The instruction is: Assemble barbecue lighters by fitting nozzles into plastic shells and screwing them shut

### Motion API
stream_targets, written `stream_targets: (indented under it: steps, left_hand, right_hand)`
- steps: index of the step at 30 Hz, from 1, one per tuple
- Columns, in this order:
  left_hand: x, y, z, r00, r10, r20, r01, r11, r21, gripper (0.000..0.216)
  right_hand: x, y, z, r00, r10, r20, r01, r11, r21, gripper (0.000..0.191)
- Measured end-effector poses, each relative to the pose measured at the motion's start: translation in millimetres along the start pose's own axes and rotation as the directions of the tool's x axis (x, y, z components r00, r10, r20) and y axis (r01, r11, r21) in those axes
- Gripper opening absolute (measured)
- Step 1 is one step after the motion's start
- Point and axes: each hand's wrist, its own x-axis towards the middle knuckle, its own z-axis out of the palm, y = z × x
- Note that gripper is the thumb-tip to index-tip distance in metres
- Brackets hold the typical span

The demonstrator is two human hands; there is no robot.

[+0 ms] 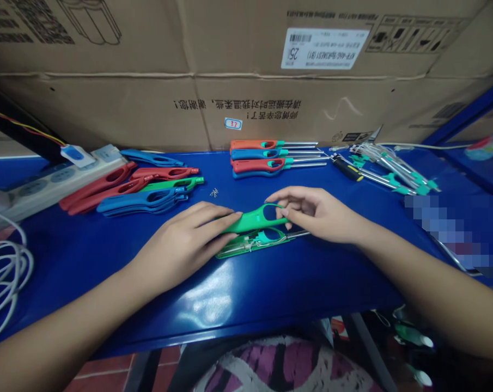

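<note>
A green lighter shell half (252, 220) is held over a second green half (250, 243) that lies on the blue table (271, 283) with its inner parts and metal tube showing. My left hand (184, 242) presses flat fingers on the shell's handle end. My right hand (314, 212) pinches the shell at its trigger loop.
Loose red, blue and green shell halves (135, 190) lie at the left. Three assembled lighters (271, 158) sit behind, a screwdriver (348, 169) and metal tube parts (393, 169) at the right. Small screws (214, 191) lie mid-table. A power strip (46, 185) and cardboard boxes (230, 71) border the back.
</note>
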Motion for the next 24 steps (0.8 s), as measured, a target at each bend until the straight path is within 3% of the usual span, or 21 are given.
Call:
stream_targets:
  steps: [3, 6, 16, 24]
  left_hand:
    - [-1, 2, -3, 0.999, 0.02, 0.049, -0.019, 1.0, -0.018, 0.032]
    - [-1, 5, -6, 0.995, 0.039, 0.097, -0.034, 0.998, -0.055, 0.03]
    - [2, 8, -9, 0.973, 0.019, 0.23, -0.004, 0.998, -0.067, 0.026]
    - [2, 9, -10, 0.966, -0.011, 0.26, 0.029, 0.998, -0.063, 0.023]
  right_hand:
    - [-3, -3, -2, 0.984, -0.149, 0.092, 0.171, 0.935, -0.31, 0.04]
    - [-4, -4, -2, 0.951, -0.233, 0.205, 0.303, 0.84, -0.451, 0.038]
    - [-2, 10, 8, 0.929, -0.263, 0.26, 0.366, 0.753, -0.547, 0.032]
    - [-2, 9, 11, 0.929, -0.265, 0.257, 0.366, 0.75, -0.551, 0.032]
